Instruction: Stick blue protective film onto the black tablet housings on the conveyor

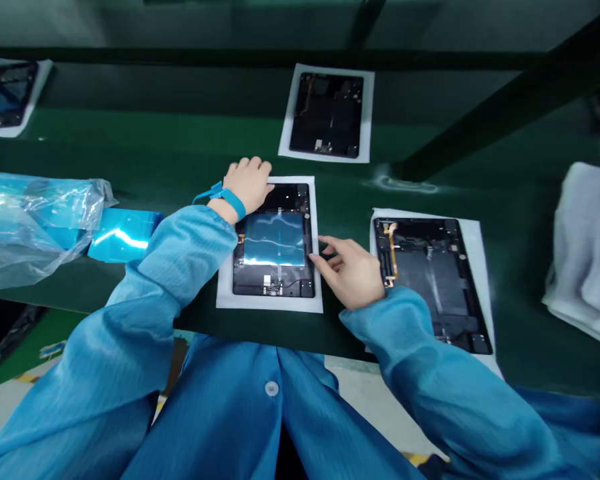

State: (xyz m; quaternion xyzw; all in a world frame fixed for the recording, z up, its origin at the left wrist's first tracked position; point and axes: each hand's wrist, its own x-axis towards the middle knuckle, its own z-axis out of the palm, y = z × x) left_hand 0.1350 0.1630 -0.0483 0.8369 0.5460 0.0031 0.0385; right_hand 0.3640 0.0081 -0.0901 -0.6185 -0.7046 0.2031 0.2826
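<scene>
An opened tablet (275,283) lies in front of me on a white sheet (225,293), its circuit parts facing up. A shiny blue film-like rectangle (274,239) covers its middle. My left hand (249,183), with a blue wrist strap (233,202), is curled over the tablet's top left corner; its fingertips are mostly hidden. At the tablet's right edge is my right hand (353,272), thumb and index finger apart, the thumb tip touching or nearly touching the edge. The other right fingers are bent.
Another opened tablet (430,280) lies close by on the right, partly behind my right forearm. A third tablet (327,113) sits farther back, another device (7,93) far left. Blue film pieces (125,233) and a clear plastic bag (40,220) lie left; white sheets (587,247) are stacked right.
</scene>
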